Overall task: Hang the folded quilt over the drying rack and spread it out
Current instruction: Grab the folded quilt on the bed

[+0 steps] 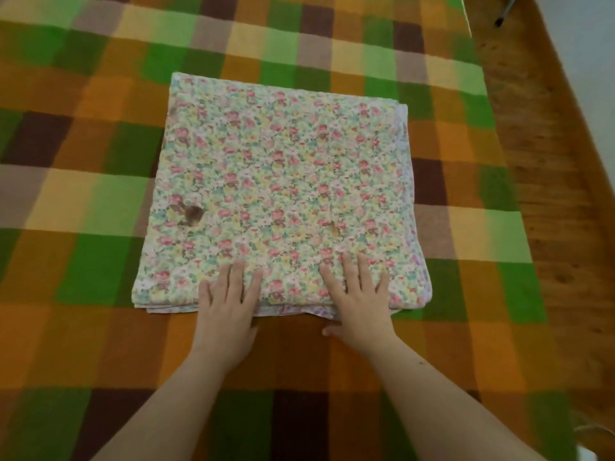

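Note:
The folded quilt (283, 181), a floral print in pink, yellow and green, lies flat as a thick rectangle on a plaid blanket. Small brown marks show on its left and lower middle. My left hand (226, 304) rests palm down on the quilt's near edge, fingers spread on top. My right hand (357, 297) lies the same way further right, fingers on top and thumb low at the front edge of the folds. Whether either thumb is tucked under the layers is hidden. No drying rack is in view.
The green, orange and brown plaid blanket (83, 201) covers the surface all around the quilt. A wooden board or floor (545, 154) runs along the right side. A thin metal leg with a dark tip (504, 13) stands at the top right.

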`<state>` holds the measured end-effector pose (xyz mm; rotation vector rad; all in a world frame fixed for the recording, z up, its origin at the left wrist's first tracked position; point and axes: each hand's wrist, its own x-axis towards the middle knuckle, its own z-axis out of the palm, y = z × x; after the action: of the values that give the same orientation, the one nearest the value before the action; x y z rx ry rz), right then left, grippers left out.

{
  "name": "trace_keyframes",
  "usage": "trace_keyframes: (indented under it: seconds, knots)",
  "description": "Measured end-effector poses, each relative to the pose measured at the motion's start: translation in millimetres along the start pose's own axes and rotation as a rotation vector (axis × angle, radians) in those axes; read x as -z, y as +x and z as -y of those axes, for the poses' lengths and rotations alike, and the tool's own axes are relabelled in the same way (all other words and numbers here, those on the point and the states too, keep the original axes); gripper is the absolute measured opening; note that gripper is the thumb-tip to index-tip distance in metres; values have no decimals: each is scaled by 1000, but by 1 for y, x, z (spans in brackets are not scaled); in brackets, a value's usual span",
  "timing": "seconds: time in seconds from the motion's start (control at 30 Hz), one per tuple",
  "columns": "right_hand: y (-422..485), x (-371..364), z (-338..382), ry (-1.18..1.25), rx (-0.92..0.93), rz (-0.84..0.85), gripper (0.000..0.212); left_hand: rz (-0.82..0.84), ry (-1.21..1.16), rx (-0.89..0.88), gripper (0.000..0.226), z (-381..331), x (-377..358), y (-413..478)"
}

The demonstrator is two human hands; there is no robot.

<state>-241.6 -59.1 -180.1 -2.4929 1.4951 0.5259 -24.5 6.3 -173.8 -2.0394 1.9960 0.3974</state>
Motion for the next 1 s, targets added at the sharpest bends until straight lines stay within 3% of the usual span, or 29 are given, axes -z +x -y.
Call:
trace_keyframes:
  seconds: [0.1, 0.23, 0.37, 0.53, 0.77, 1.0]
  knots:
    - [9, -7, -2, -10, 9, 2, 132, -24, -35, -36, 118, 4, -5, 7]
    - [21, -7, -4, -38, 39, 15, 130, 5, 26, -45, 125, 7, -7, 24]
    - [24, -5, -5, -75, 74, 8, 121, 0, 63, -35, 109, 5, -6, 33]
    - [28, 5, -6, -114, 115, 36, 88, -44, 109, -55, 87, -2, 4, 33]
    - [35, 42, -9, -68, 142, 31, 62, -22, 54, -39, 60, 0, 23, 41]
    - [20, 118, -22, -42, 158, -146, 59, -157, 86, 11, 54, -1, 114, 27]
